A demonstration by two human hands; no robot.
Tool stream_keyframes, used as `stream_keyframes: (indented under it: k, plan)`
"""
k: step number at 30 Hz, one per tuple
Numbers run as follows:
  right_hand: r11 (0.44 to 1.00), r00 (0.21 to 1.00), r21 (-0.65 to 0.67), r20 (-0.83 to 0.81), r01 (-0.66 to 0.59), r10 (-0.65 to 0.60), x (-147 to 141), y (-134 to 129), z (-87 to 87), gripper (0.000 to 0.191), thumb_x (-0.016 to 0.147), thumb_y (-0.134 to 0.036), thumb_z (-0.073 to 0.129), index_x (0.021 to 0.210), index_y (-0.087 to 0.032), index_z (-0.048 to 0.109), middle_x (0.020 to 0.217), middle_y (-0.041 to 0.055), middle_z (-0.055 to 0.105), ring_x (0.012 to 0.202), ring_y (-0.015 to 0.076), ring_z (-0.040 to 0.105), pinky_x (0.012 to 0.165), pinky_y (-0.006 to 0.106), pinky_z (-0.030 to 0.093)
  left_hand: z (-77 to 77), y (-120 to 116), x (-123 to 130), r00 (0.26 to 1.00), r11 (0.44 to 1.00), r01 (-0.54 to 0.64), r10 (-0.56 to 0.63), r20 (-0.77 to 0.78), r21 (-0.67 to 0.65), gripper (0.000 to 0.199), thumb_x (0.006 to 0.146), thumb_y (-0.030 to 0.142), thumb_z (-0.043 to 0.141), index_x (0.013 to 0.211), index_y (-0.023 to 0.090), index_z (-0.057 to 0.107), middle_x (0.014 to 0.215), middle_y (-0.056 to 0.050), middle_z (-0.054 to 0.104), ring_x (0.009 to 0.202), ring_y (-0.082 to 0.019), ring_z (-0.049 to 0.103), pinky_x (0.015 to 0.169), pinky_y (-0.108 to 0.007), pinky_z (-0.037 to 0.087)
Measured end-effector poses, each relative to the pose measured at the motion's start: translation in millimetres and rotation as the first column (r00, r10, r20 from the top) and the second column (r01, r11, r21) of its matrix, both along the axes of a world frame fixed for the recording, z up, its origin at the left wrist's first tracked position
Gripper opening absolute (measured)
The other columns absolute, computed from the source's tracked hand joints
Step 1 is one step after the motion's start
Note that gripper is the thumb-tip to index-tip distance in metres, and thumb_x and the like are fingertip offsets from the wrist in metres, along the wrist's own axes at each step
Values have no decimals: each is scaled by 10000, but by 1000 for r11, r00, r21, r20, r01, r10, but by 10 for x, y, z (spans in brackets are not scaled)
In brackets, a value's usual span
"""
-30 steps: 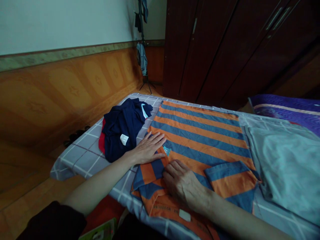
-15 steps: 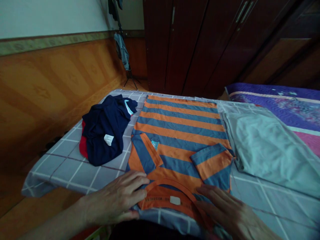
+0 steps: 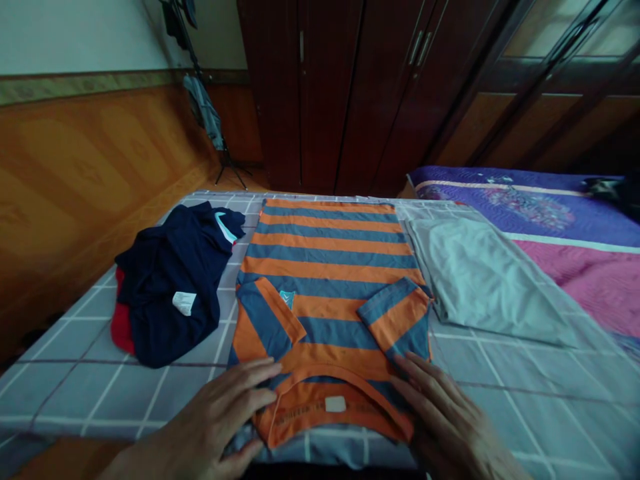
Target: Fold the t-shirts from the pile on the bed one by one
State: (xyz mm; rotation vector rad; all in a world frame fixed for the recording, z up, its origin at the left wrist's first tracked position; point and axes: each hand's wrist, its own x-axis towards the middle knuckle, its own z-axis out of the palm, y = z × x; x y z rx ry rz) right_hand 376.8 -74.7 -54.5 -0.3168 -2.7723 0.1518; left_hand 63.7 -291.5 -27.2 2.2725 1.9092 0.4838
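An orange and blue-grey striped shirt lies flat on a checked bed sheet, its collar toward me and both short sleeves folded inward over the body. My left hand rests at the left shoulder beside the collar, fingers apart and stretched out. At the right shoulder, my right hand lies on the fabric with its fingers extended. Neither hand grips anything. A small pale label shows inside the collar.
A crumpled navy garment with red parts lies to the left. A folded grey-green cloth is on the right. Beyond are a purple and pink bed cover, a dark wardrobe and a clothes stand.
The view has shifted to the right, showing more of the purple and pink cover. Both hands remain at the shirt's shoulders; the collar now looks rounder and lies flatter.
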Motion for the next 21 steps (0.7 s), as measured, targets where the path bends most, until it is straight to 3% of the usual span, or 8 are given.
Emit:
stream_keyframes:
  k: [2,4,9,12,16,21]
  plan:
    - [999,1000,55,-17,-1,2,47,28,-53,584,803,-155,471,1380,-224,418,1409,85,449,1281,268,430,953,411,489,-66,-62,-43,989,999,29,-25,-146,27,584,754,87,476,1324,212,465,1421,-68,443,1276,-246,449,992,-374,475]
    - [996,999,93,-46,20,-16,84,67,-94,617,797,-142,456,1403,-234,383,1401,74,459,1264,256,453,945,402,495,-132,-103,-103,971,996,37,-18,-239,75,679,736,40,428,1395,199,397,1427,-57,437,1285,-234,438,1004,-344,465]
    - [985,999,167,-28,41,-36,74,188,-148,523,787,-150,502,1308,-180,506,1348,117,514,1251,273,466,955,423,479,-272,-92,-278,950,987,38,12,-312,154,702,742,-9,356,1409,211,384,1378,-19,503,1259,-183,469,1041,-286,419]
    - [992,1000,129,-12,9,-7,-3,259,-102,425,787,-152,506,1201,-193,591,1291,125,565,1214,264,507,956,433,474,-314,-50,-365,957,981,75,-20,-290,181,660,769,0,364,1384,232,423,1352,-12,530,1248,-179,483,1041,-295,420]
    - [996,997,-60,-55,-60,57,-97,322,82,258,863,-258,483,1056,-202,645,1141,118,663,1074,230,615,910,385,508,-217,-9,-474,979,985,127,-106,-176,118,561,841,150,491,1383,274,419,1327,-21,549,1197,-193,538,1005,-293,451]
    - [986,992,-150,-117,-73,56,-57,334,361,314,915,-424,453,1053,-222,650,1045,106,700,987,219,658,856,328,538,58,-18,-562,991,988,133,-132,-13,76,492,897,313,483,1384,325,410,1282,-13,585,1119,-206,598,967,-303,485]
